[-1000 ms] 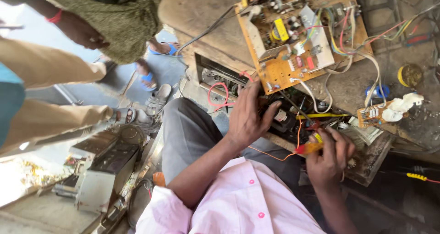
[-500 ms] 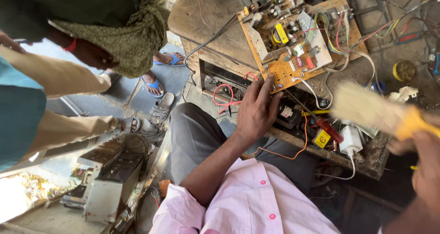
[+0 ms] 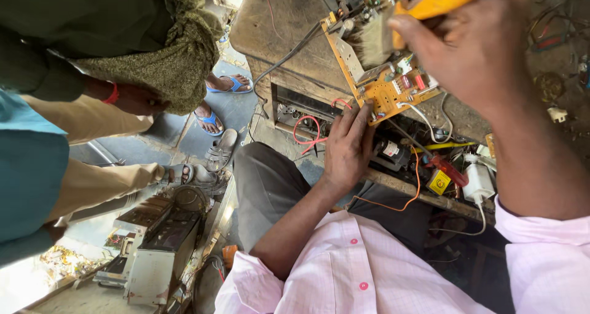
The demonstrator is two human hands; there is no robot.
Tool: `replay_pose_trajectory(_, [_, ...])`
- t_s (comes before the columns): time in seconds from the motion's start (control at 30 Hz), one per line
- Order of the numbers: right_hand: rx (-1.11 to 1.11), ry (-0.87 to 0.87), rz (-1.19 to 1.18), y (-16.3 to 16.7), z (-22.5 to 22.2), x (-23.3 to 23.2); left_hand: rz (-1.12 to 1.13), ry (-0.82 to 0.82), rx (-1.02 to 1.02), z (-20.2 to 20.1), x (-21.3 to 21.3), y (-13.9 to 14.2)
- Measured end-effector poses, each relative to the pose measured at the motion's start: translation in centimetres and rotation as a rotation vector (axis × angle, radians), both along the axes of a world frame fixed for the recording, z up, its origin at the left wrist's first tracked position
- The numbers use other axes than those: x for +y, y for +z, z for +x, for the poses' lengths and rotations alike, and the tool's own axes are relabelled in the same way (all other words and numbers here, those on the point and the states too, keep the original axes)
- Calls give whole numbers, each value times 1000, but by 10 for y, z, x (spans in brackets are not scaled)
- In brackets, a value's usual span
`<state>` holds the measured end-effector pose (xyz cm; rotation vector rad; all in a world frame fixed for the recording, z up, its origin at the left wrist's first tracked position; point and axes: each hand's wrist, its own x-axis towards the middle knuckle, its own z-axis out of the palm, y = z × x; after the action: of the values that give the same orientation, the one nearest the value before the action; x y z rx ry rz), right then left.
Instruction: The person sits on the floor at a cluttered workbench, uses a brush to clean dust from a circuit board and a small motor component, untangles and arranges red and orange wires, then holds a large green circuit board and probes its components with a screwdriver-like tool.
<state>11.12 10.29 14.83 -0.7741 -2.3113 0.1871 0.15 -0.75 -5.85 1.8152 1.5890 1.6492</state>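
Note:
My left hand (image 3: pixel 348 147) rests with fingers spread on the near edge of a tan circuit board (image 3: pixel 388 91) that lies on a worn wooden bench (image 3: pixel 289 37). My right hand (image 3: pixel 476 49) is raised close to the camera and grips the yellow handle of a paint brush (image 3: pixel 376 38). The brush's pale bristles sit over the board's far part. The board carries several small components and wires.
Below the bench edge lie a red wire loop (image 3: pixel 307 132), an orange wire (image 3: pixel 402 197), a white plug adapter (image 3: pixel 476 182) and a red-handled tool (image 3: pixel 447 169). Two other people stand at left, sandalled feet (image 3: pixel 212 120) near the bench. Metal equipment cases (image 3: pixel 157 252) sit on the floor.
My right hand has lifted the brush from low at the right up onto the circuit board. My left hand has stayed at the board's near edge. The view has moved closer.

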Motion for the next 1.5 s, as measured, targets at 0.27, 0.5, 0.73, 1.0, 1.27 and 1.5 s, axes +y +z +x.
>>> replay_pose_trajectory(0.27, [-135,82,229,-14,9,15,-13,-9,-15,-2,-2,9])
replay_pose_trajectory(0.5, [-176,-47,80,-20,-17,30,-42,-42,-32,-3,-1,14])
replay_pose_trajectory(0.73, [29,-34,97,-29,-12,26,-1,-3,-8,0,3,9])
replay_pose_trajectory(1.0, [63,-10,177,-35,-9,28,-35,-12,-31,1,4,9])
replay_pose_trajectory(1.27, [61,-136,205,-60,3,37,-16,10,-3,2,5,12])
replay_pose_trajectory(1.5, [52,-75,368,-37,1,41,-36,5,-11,2,4,11])
